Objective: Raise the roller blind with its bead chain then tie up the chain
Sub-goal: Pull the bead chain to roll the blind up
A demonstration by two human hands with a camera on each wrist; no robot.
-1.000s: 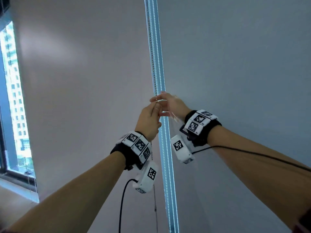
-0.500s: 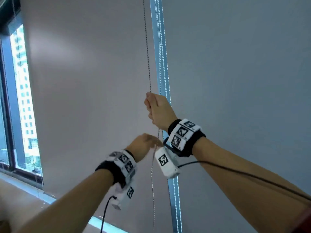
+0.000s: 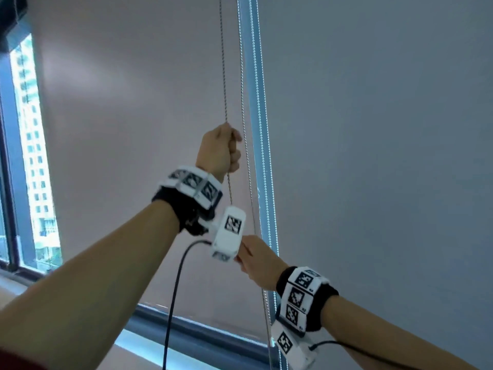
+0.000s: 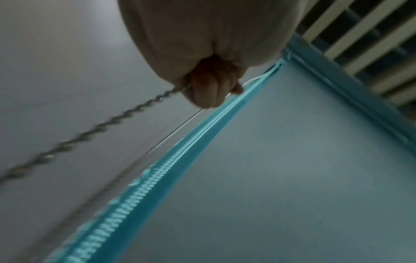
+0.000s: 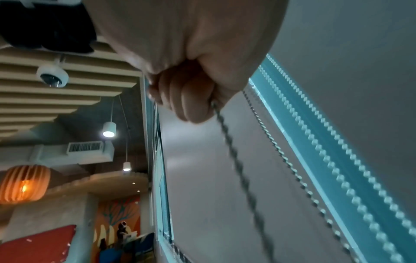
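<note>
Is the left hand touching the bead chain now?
Touching. In the left wrist view, the left hand has its fingers curled around the bead chain.

A window wall fills the head view and carries everything here. The roller blind [image 3: 133, 129] hangs flat over its centre left, its bottom bar [image 3: 192, 328] crossing the lower middle of the frame. A second blind [image 3: 373, 156] covers the right. Between them runs a bright vertical gap [image 3: 246, 102]. The bead chain [image 3: 223, 76] hangs in two strands just left of that gap. Bare glass [image 3: 34, 156] shows at the left edge.
</note>
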